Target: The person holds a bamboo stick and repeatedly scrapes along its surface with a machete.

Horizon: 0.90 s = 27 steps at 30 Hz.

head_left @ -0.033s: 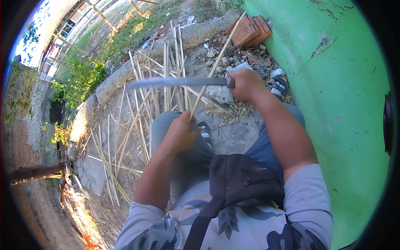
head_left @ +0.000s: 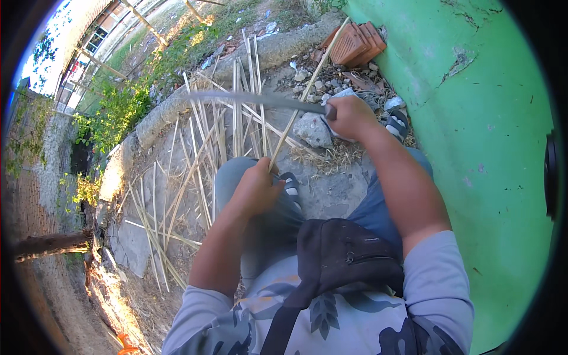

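Observation:
My left hand is closed around the lower end of a long, pale bamboo strip, close to my left knee. From there the strip slants up and away to the right. In my right hand is the handle of a machete. Its long grey blade points left and is blurred by motion. The blade crosses the strip in the picture; whether they touch I cannot tell. Several split bamboo strips lie in a loose, crossing heap on the ground beyond my left hand.
A grey stone sits below the blade near my right hand. Stacked orange roof tiles and rubble lie farther off. The green wall rises close on my right. A low concrete curb curves along the left, with shrubs behind it.
The machete has tilted, its tip rising and swinging away from me while the handle end shifts only slightly. My left hand and the bamboo strip look still.

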Each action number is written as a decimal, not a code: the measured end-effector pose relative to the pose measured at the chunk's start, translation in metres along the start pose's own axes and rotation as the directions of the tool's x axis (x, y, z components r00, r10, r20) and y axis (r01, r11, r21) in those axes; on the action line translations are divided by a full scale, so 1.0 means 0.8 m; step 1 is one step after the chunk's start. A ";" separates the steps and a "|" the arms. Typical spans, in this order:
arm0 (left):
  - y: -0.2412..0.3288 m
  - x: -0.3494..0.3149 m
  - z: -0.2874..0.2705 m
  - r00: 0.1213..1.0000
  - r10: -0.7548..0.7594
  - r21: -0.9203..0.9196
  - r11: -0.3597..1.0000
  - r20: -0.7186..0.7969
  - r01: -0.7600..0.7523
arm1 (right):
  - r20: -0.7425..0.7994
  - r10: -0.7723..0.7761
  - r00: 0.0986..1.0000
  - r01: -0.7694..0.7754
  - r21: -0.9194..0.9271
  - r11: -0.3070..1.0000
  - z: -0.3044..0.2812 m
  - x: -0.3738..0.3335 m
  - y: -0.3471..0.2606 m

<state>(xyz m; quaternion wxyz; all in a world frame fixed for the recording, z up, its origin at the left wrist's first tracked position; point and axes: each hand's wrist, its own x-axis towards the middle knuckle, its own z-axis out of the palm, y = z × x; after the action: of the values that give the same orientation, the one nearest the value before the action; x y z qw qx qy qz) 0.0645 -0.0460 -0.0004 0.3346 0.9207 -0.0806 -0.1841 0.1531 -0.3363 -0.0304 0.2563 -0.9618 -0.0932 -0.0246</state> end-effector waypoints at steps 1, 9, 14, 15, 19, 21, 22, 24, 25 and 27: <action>-0.001 0.005 0.000 0.999 0.047 -0.013 0.999 0.015 -0.047 | -0.003 0.001 1.000 -0.001 -0.002 1.000 0.002 0.003 0.005; -0.008 0.004 0.008 0.999 0.031 -0.004 1.000 -0.017 -0.031 | 0.028 -0.078 0.997 0.079 -0.045 0.996 -0.006 -0.005 -0.028; 0.001 0.003 0.004 0.998 0.059 0.001 0.998 0.021 -0.059 | -0.069 0.028 0.997 -0.031 -0.043 0.999 -0.016 0.008 0.016; 0.003 0.005 0.003 0.998 0.040 -0.013 0.999 0.050 -0.039 | -0.129 0.125 0.984 -0.117 0.070 0.991 -0.011 0.012 0.032; 0.003 0.001 -0.005 0.997 0.001 -0.074 0.997 0.082 0.005 | -0.114 0.123 0.986 -0.120 0.027 0.992 -0.014 0.003 0.000; 0.003 0.003 -0.005 0.997 0.003 -0.080 0.997 0.073 0.003 | -0.129 0.056 0.990 -0.057 -0.006 0.998 -0.013 -0.002 -0.007; 0.004 0.003 -0.004 0.998 0.007 -0.088 0.996 0.066 -0.001 | -0.074 0.009 0.997 -0.012 -0.048 0.999 -0.022 -0.006 -0.021; 0.001 0.000 -0.003 0.998 -0.003 -0.074 0.997 0.071 0.008 | -0.014 -0.041 0.999 0.039 -0.084 0.996 -0.025 -0.005 -0.025; 0.002 0.000 -0.003 0.997 -0.001 -0.060 0.998 0.079 0.006 | -0.014 -0.036 0.999 0.035 -0.061 0.998 -0.028 -0.004 -0.016; -0.003 -0.001 -0.004 0.995 0.020 -0.058 0.998 0.098 -0.014 | -0.014 -0.029 0.999 0.029 -0.037 0.999 -0.025 -0.002 0.001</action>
<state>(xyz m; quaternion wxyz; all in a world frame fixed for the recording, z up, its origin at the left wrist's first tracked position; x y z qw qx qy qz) 0.0650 -0.0423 0.0005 0.3581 0.8998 -0.0994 -0.2288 0.1515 -0.3472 -0.0139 0.2389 -0.9646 -0.1049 -0.0369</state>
